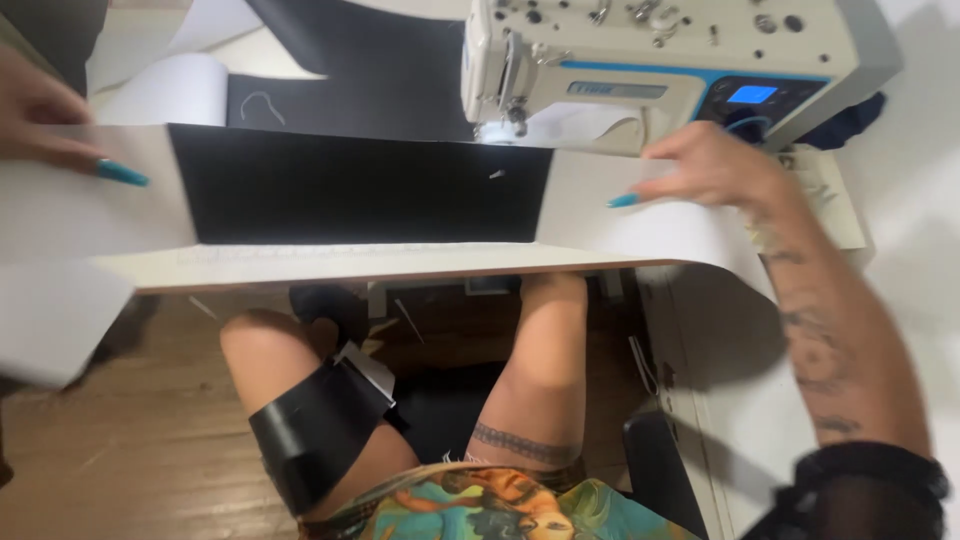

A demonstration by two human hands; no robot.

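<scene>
The long white strip (90, 215) with a black piece (360, 185) laid on it stretches across the table edge (400, 265) in front of the sewing machine (640, 70). The left hand (40, 115) pins its far-left end flat, fingers spread and pressing rather than gripping; the right hand (710, 165) rests open on the white part just right of the black piece, below the needle area. To do this well, I'd say both hands want even tension so the strip lies straight and the black edge stays square to the table. The needle itself is hard to make out, the left hand is cut off at the frame edge, and where the strip ends on either side is hidden.
</scene>
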